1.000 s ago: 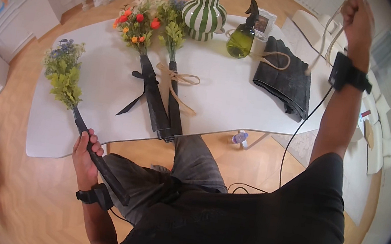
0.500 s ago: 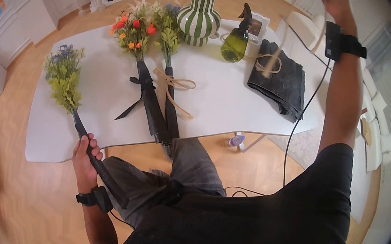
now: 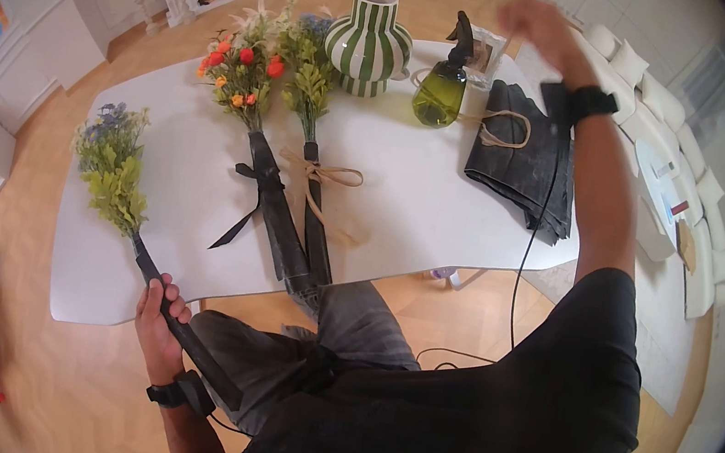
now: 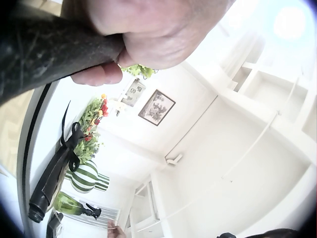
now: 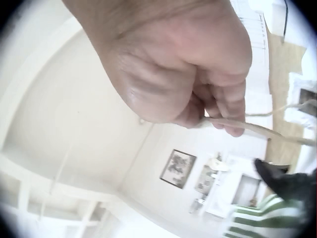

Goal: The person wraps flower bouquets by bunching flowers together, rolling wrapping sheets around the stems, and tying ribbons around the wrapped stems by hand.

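My left hand point(image 3: 162, 323) grips the black-wrapped stem point(image 3: 196, 356) of a bouquet with blue flowers and green leaves point(image 3: 116, 169), which points out over the table's left end. In the left wrist view its fingers curl round the black wrap point(image 4: 54, 54). My right hand point(image 3: 547, 35), blurred in the head view, is raised over the far right of the table. The right wrist view shows it pinching a beige cord point(image 5: 267, 131) between thumb and fingers. Below it, a loop of beige cord point(image 3: 504, 140) lies over folded black wrapping material point(image 3: 519, 170).
Two more black-wrapped bouquets lie mid-table, one with orange flowers point(image 3: 241, 70) and a black bow, one with a beige bow point(image 3: 324, 170). Behind them stand a green-striped vase point(image 3: 369, 47), a green spray bottle point(image 3: 439, 94) and a picture frame point(image 3: 489, 54). A black cable point(image 3: 519, 286) hangs from my right wrist.
My right hand has come down and to the left from high at the upper right, bringing the beige cord along. My left hand keeps its grip on the bouquet, almost unmoved.
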`<act>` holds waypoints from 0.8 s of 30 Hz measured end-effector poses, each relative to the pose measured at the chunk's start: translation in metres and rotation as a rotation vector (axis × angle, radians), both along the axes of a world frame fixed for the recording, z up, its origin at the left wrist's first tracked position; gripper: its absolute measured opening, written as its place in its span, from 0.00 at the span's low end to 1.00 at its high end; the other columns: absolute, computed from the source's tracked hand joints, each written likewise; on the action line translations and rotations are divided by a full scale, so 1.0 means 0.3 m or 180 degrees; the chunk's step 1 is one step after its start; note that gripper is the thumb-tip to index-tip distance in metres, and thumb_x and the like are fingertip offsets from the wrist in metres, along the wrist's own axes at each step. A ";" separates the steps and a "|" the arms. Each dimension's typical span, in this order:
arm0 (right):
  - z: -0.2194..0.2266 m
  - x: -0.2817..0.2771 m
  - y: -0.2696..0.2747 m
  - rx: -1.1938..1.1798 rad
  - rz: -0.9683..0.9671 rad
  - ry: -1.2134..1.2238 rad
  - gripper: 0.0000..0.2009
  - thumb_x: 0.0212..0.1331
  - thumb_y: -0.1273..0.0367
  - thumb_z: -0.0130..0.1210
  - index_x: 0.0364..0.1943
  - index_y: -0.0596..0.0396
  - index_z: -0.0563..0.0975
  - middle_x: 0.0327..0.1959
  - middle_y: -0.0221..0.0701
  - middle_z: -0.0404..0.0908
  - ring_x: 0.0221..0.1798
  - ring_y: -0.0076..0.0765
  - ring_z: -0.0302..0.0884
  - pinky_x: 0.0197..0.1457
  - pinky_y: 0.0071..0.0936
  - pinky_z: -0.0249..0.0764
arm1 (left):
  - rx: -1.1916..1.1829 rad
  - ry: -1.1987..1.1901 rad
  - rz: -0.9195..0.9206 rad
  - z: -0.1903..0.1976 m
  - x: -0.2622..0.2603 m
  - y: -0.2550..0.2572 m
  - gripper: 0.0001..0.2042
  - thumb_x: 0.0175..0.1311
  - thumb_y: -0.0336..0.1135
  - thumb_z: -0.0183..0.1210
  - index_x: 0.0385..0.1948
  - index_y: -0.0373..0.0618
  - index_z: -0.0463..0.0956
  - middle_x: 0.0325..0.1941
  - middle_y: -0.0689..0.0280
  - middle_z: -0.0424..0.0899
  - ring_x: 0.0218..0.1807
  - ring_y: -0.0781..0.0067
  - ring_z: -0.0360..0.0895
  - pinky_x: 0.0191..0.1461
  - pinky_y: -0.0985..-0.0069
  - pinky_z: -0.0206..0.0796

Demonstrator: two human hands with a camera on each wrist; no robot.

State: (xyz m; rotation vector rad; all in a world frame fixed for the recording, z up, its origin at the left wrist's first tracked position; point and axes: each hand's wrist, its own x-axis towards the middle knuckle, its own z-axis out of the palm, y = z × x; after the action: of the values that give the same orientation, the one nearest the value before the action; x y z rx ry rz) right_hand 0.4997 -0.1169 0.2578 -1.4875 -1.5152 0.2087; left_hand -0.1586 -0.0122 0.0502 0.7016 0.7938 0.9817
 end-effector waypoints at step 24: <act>0.214 0.186 -0.279 0.0033 -0.2275 -0.1755 0.13 0.64 0.62 0.53 0.33 0.61 0.78 0.22 0.29 0.77 0.20 0.24 0.73 0.25 0.25 0.69 | -0.0026 -0.0115 -0.0104 0.001 -0.019 0.009 0.10 0.71 0.40 0.56 0.43 0.42 0.74 0.29 0.72 0.73 0.25 0.82 0.67 0.28 0.82 0.61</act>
State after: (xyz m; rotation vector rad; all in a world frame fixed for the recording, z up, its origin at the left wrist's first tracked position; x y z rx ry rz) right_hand 0.5554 -0.2007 0.3219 -2.0810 -1.2675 -0.6776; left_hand -0.1642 -0.0096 0.0504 0.6860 0.7523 0.9587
